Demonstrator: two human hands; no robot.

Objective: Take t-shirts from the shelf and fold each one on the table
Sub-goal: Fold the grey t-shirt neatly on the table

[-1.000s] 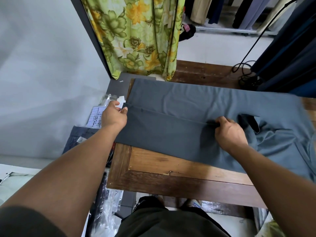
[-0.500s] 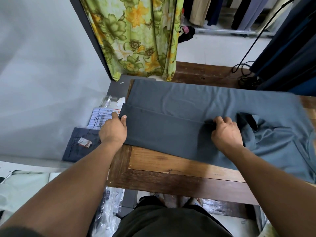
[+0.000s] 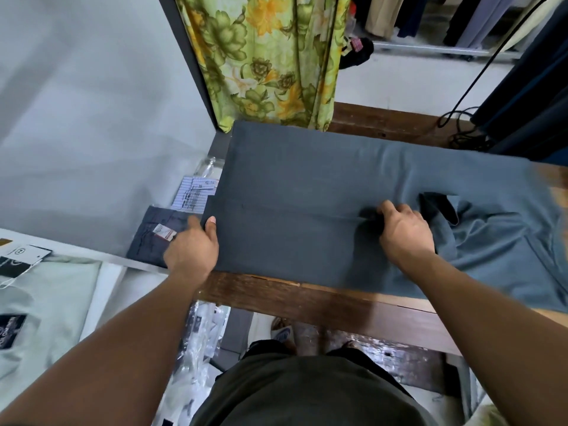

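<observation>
Grey t-shirt [image 3: 307,186] lies flat on the wooden counter [image 3: 307,302]; left hand [image 3: 192,250] at 9 o'clock and right hand [image 3: 405,235] at 3 pinch the folded edge, which should stay taut and parallel.

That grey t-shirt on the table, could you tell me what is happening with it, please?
A person is folding the grey cotton t-shirt on the brown wooden table. The left hand pinches the folded flap's left corner, and the right hand grips its edge further right. The sleeve end at right lies rumpled.
</observation>
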